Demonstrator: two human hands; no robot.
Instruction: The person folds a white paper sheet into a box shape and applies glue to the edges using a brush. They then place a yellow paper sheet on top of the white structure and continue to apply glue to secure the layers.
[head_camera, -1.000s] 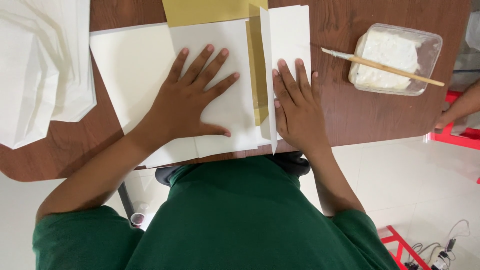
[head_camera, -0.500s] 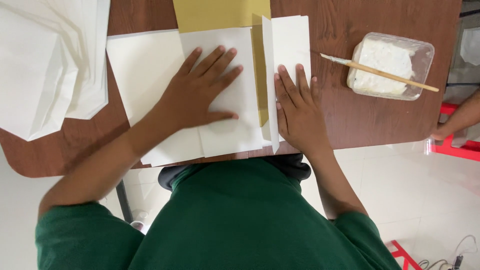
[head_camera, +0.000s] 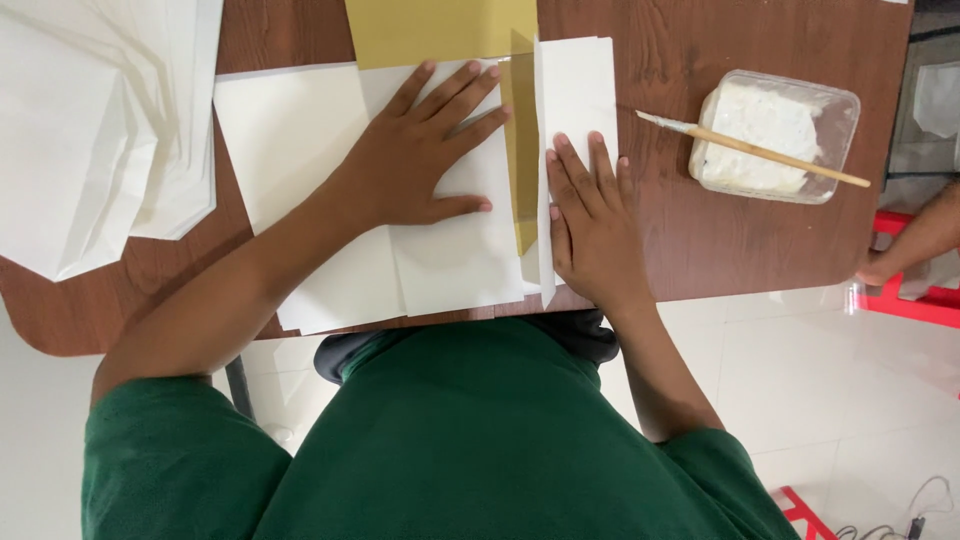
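My left hand (head_camera: 425, 150) lies flat, fingers spread, on a white folded sheet of paper (head_camera: 450, 250) on the brown table (head_camera: 700, 250). Beside it my right hand (head_camera: 590, 215) presses flat on a narrow white folded flap (head_camera: 578, 90) of the same paper stack. A yellow-gold sheet (head_camera: 430, 30) lies under the white paper, and a strip of it (head_camera: 520, 160) shows in the gap between my two hands. A larger white sheet (head_camera: 290, 140) sits beneath, to the left.
A heap of white folded papers (head_camera: 90, 130) covers the table's left end. At the right stands a clear plastic tub of white paste (head_camera: 770, 135) with a wooden-handled brush (head_camera: 760, 150) across it. Another person's foot (head_camera: 915, 245) shows at the right edge, by a red frame (head_camera: 915, 305).
My left hand has slid a little up and right across the white sheet. The right hand stays pressed on the flap. The view has shifted slightly.
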